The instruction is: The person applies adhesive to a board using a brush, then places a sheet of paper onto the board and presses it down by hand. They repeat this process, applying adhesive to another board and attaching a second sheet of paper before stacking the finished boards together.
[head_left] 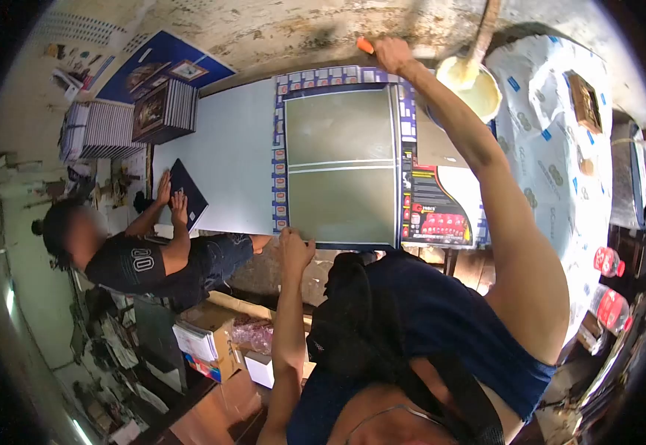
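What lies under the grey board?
A printed sheet with small pictures shows around the edges of the grey board. The sheet's middle is covered and cannot be seen.

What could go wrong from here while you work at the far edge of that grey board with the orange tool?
1. The right hand, holding the orange tool, is stretched far across the table. Its forearm passes close beside the bowl of pale paste and might tip it onto the printed sheet.
2. Only the left hand steadies the grey board, at its near edge, so the board may slip.
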Demonstrator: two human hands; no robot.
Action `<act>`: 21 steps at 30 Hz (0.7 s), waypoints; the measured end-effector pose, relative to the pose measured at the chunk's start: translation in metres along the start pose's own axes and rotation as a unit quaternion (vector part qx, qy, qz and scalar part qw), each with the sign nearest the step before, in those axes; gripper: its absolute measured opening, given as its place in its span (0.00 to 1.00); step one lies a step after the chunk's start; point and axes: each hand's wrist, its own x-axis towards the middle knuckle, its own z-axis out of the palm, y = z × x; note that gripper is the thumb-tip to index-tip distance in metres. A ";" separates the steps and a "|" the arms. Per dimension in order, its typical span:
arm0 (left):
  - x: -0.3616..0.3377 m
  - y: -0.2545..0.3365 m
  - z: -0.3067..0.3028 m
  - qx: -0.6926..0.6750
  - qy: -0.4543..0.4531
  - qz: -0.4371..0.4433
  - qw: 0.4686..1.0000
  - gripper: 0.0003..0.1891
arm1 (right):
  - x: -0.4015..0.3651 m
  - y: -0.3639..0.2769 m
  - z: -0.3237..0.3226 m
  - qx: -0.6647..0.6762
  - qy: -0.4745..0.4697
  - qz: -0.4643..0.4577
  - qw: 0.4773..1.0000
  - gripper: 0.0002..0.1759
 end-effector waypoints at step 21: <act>-0.013 0.001 0.017 -0.023 0.081 0.008 0.996 0.25 | 0.075 -0.213 0.043 0.008 -0.192 -0.292 0.937 0.24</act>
